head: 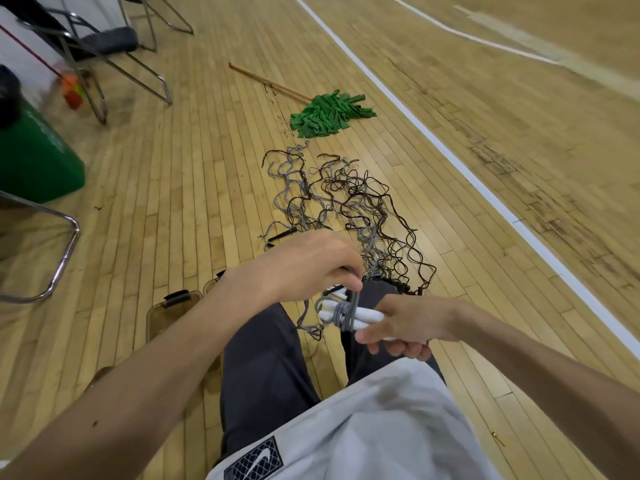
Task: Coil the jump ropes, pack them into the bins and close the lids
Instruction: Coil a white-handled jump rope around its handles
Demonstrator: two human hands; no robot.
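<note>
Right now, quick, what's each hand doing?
Left hand: closed, pinching the grey rope wound around the handles.
Right hand: closed, gripping the white handles.

Person, seen from own head height. Upper body: loose light grey-white T-shirt, softly creased across the front. Near the hem, a dark rectangular patch with fine white mesh lines and a white swoosh mark. Legs: dark charcoal trousers, plain matte fabric. The left forearm and right forearm are bare, as are the left hand and right hand.
</note>
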